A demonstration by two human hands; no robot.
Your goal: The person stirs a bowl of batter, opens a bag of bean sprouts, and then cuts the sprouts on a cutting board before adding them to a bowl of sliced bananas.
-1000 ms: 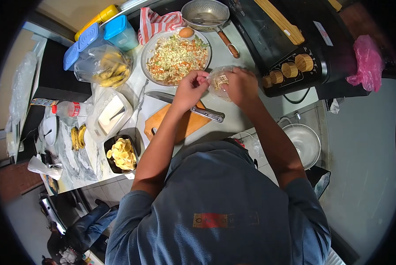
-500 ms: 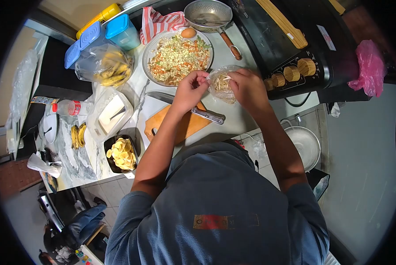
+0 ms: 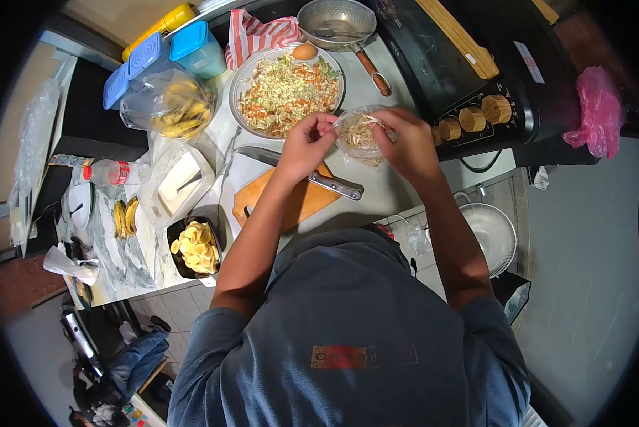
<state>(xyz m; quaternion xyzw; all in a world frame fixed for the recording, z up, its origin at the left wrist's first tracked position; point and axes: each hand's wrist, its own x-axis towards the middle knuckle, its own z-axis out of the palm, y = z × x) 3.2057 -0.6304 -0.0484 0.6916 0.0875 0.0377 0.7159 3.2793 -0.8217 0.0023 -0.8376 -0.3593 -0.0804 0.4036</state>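
Observation:
A clear plastic bag (image 3: 360, 146) of pale bean sprouts (image 3: 363, 132) lies on the counter between my hands. My left hand (image 3: 311, 148) pinches the bag's left edge. At the opposite side my right hand (image 3: 409, 146) has its fingers closed on a few sprouts at the bag's mouth. Beyond my left hand is a round metal tray (image 3: 235, 114) heaped with chopped vegetables (image 3: 285, 92), with a brown egg (image 3: 305, 52) at its far rim. A knife (image 3: 337, 186) lies across a wooden cutting board (image 3: 262, 202) under my left forearm.
A pan (image 3: 336, 21) and a striped cloth (image 3: 262, 32) lie behind the tray. The black stove (image 3: 490, 92) borders the right side. Leftward are bagged bananas (image 3: 180, 114), a white plastic tub (image 3: 204, 186), a bottle (image 3: 111, 173) and a bowl of yellow slices (image 3: 197, 248).
My right hand has shifted slightly right, uncovering more of the sprouts in the bag. My left hand keeps its place at the bag's edge.

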